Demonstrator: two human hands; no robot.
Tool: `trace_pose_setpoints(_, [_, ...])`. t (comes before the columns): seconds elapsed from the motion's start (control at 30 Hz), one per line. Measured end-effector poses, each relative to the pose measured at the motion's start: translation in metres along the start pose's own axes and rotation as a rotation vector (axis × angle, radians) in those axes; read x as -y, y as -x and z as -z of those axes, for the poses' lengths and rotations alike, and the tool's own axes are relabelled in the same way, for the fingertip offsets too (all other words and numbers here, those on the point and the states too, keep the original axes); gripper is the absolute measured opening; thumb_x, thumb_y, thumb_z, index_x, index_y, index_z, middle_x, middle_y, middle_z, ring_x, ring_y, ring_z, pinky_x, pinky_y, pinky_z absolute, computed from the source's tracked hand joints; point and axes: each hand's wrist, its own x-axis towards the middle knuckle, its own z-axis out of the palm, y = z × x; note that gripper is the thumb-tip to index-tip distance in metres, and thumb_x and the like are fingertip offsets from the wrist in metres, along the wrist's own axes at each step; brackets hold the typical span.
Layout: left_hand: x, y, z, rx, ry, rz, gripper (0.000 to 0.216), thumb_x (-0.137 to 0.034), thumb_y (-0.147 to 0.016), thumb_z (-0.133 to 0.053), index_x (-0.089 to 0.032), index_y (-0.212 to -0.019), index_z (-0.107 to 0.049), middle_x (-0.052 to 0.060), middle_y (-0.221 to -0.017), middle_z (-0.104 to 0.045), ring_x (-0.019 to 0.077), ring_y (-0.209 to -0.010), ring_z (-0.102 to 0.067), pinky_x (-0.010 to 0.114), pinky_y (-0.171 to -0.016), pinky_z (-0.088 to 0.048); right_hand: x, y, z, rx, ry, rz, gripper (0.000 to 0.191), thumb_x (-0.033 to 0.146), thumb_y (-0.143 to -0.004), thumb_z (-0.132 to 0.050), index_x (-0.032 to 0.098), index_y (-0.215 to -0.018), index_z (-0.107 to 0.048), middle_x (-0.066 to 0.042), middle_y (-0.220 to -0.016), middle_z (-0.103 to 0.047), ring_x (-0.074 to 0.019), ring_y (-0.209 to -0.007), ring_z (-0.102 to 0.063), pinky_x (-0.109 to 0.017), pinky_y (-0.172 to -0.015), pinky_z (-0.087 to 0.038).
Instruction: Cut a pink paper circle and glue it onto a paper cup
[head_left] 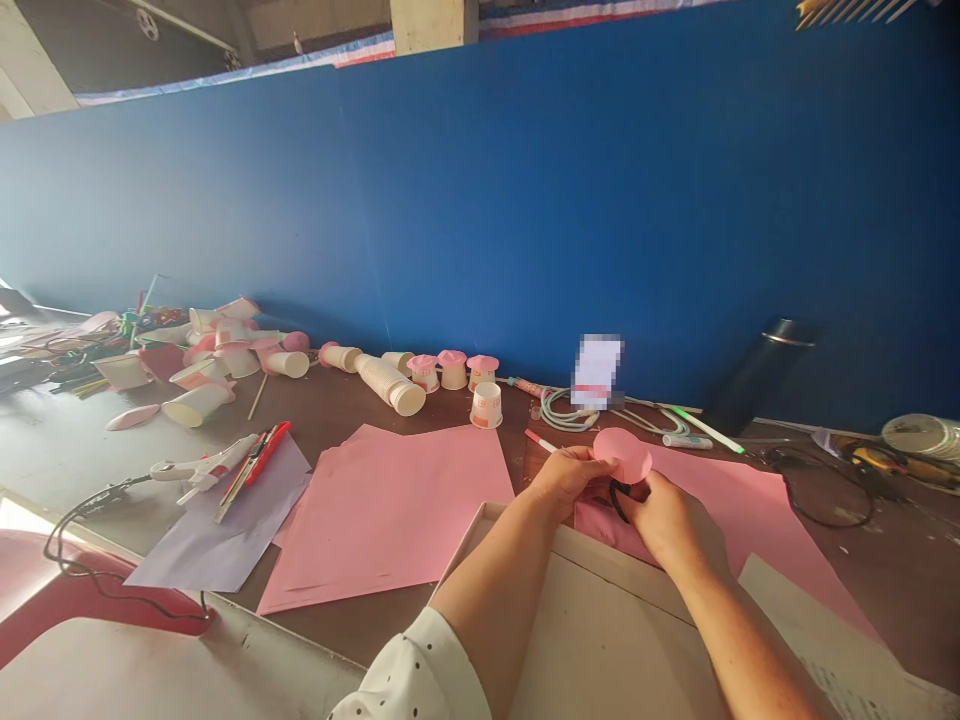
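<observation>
A round piece of pink paper (622,453) is pinched at its left edge between the thumb and fingers of my left hand (564,482). My right hand (671,518) is closed around scissors (619,502); only a black handle loop shows, and the blades are hidden behind the hand and paper. Both hands are above the near edge of a shallow cardboard box (615,630) and a large pink sheet (739,510). Left of my arms lies a stack of pink paper (390,510).
Small paper cups (486,405), some with pink tops, line the blue partition (525,200). A red utility knife (253,470) and a glue gun (206,468) lie on lilac paper (217,550). A dark bottle (765,375), a marker (705,428) and cables (562,410) are farther back.
</observation>
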Motion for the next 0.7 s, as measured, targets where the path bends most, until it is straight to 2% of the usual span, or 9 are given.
trace_pose_setpoints(0.1, [-0.001,0.000,-0.001,-0.021,-0.060,-0.029,0.043,-0.042,-0.046,-0.089,-0.012,-0.066,-0.065,0.005,-0.066,-0.066,0.0122,-0.058,-0.060,0.028,-0.064,-0.049,0.001,0.000,-0.002,-0.003,0.013,0.011,0.032,0.054,-0.082,-0.048,0.025,-0.082,-0.063,-0.008,-0.078,-0.071,-0.0258,-0.067,-0.065,-0.030,-0.052,-0.038])
trace_pose_setpoints(0.2, [-0.004,0.002,-0.004,-0.072,-0.184,-0.039,0.034,-0.038,-0.054,-0.086,-0.012,-0.064,-0.065,0.003,-0.061,-0.064,0.0100,-0.054,-0.056,0.025,-0.060,-0.048,0.000,0.000,-0.003,-0.012,-0.021,0.037,0.033,0.054,-0.082,-0.048,0.024,-0.076,-0.062,-0.009,-0.075,-0.071,-0.0256,-0.067,-0.065,-0.029,-0.053,-0.038])
trace_pose_setpoints(0.3, [-0.008,0.005,-0.006,-0.083,-0.258,-0.039,0.025,-0.032,-0.063,-0.081,-0.012,-0.064,-0.067,0.003,-0.059,-0.063,0.0091,-0.053,-0.054,0.024,-0.059,-0.047,-0.002,-0.001,-0.006,-0.018,-0.086,0.068,0.034,0.055,-0.080,-0.051,0.024,-0.068,-0.060,-0.007,-0.069,-0.070,-0.0234,-0.062,-0.064,-0.028,-0.053,-0.039])
trace_pose_setpoints(0.43, [-0.011,0.008,-0.007,-0.107,-0.338,-0.041,0.021,-0.030,-0.065,-0.079,-0.013,-0.063,-0.068,0.003,-0.057,-0.062,0.0094,-0.051,-0.053,0.024,-0.057,-0.046,-0.002,-0.002,-0.008,0.007,-0.115,0.082,0.033,0.051,-0.080,-0.050,0.024,-0.063,-0.059,-0.006,-0.064,-0.069,-0.0210,-0.057,-0.061,-0.027,-0.052,-0.039])
trace_pose_setpoints(0.57, [-0.009,0.008,-0.006,-0.124,-0.400,-0.044,0.021,-0.032,-0.064,-0.080,-0.013,-0.065,-0.071,0.002,-0.058,-0.063,0.0093,-0.054,-0.052,0.024,-0.059,-0.045,0.000,-0.001,-0.004,0.041,-0.041,0.030,0.037,0.055,-0.081,-0.048,0.025,-0.066,-0.065,-0.008,-0.066,-0.070,-0.0233,-0.058,-0.063,-0.028,-0.050,-0.039])
trace_pose_setpoints(0.7, [-0.006,0.005,-0.007,-0.094,-0.379,-0.048,0.025,-0.035,-0.061,-0.082,-0.013,-0.064,-0.071,0.003,-0.060,-0.063,0.0108,-0.057,-0.053,0.025,-0.061,-0.046,-0.002,-0.002,-0.004,0.006,0.019,-0.044,0.039,0.058,-0.079,-0.050,0.024,-0.073,-0.067,-0.010,-0.068,-0.070,-0.0258,-0.060,-0.066,-0.028,-0.048,-0.036])
